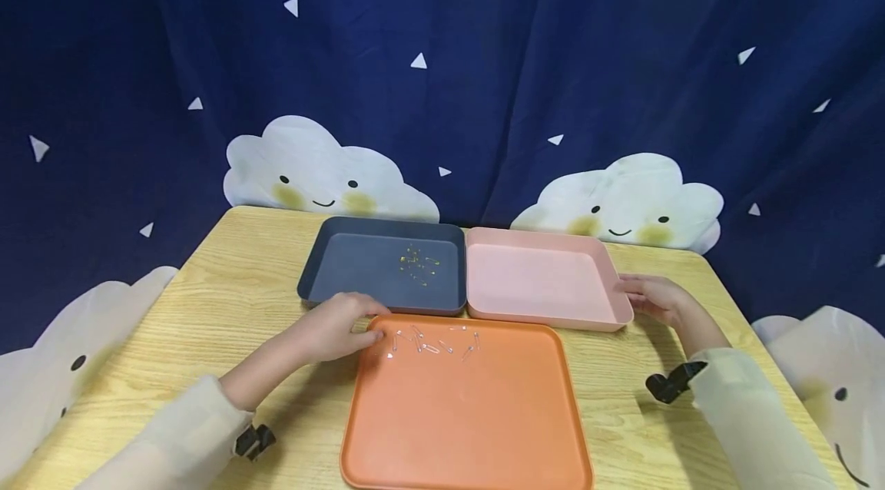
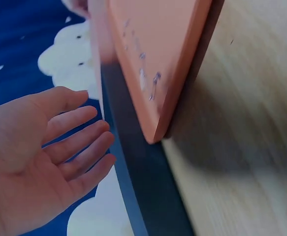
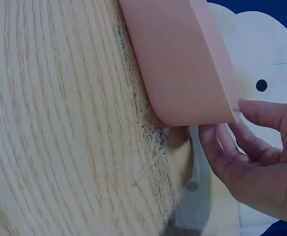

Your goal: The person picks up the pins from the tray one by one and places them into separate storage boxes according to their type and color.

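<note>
Several silver safety pins (image 1: pixel 430 348) lie scattered along the far part of an orange tray (image 1: pixel 470 413). My left hand (image 1: pixel 339 327) is at that tray's far left corner, and in the left wrist view its fingers (image 2: pixel 86 152) are relaxed with nothing between them. Small gold pins (image 1: pixel 418 263) lie in a dark grey tray (image 1: pixel 359 267) behind it. On the right, my right hand (image 1: pixel 657 298) grips the right end of an empty pink tray (image 1: pixel 539 275). The right wrist view shows the thumb (image 3: pixel 261 113) at the rim and the other fingers against the outer wall.
All three trays stand on a wooden table (image 1: pixel 256 267), the grey and pink ones side by side at the back. A dark blue curtain (image 1: pixel 484 91) with clouds hangs behind the table. Black straps with a small device sit at both wrists.
</note>
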Motion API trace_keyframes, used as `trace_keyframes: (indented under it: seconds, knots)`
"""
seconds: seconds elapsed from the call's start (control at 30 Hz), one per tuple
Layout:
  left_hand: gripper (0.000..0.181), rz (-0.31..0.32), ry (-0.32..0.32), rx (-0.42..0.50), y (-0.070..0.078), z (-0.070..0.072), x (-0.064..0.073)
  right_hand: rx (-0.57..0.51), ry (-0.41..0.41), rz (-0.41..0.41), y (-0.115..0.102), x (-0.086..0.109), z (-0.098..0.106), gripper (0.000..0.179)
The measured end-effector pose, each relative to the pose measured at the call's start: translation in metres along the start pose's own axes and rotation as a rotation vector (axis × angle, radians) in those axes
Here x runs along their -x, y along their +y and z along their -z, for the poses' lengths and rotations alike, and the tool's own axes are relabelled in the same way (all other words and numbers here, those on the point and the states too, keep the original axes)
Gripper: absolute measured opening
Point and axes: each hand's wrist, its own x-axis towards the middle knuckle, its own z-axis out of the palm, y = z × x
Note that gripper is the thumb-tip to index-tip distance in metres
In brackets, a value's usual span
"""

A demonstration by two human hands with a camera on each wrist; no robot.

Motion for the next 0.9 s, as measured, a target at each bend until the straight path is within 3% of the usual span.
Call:
trace_keyframes:
  seconds: [0.23, 0.4, 0.57, 0.73, 0.9]
  knots:
    - [0.008, -0.117, -0.047, -0.058, 0.003, -0.020, -0.004, -0.032, -0.014, 0.022, 0.004, -0.003, 0.003, 0.067]
    - [0.015, -0.150, -0.033, -0.154, 0.005, -0.035, -0.005, -0.088, -0.019, 0.028, 0.005, -0.002, 0.004, 0.062]
    - [0.021, -0.109, 0.007, -0.235, 0.009, -0.042, -0.003, -0.110, -0.009, 0.015, 0.005, 0.000, 0.004, 0.050]
    - [0.020, -0.023, -0.013, -0.272, 0.013, -0.045, -0.005, -0.156, -0.018, 0.010, 0.005, 0.000, 0.005, 0.015]
    - [0.024, 0.074, -0.033, -0.261, 0.018, -0.044, -0.008, -0.185, -0.027, 0.013, 0.008, -0.001, 0.005, 0.011]
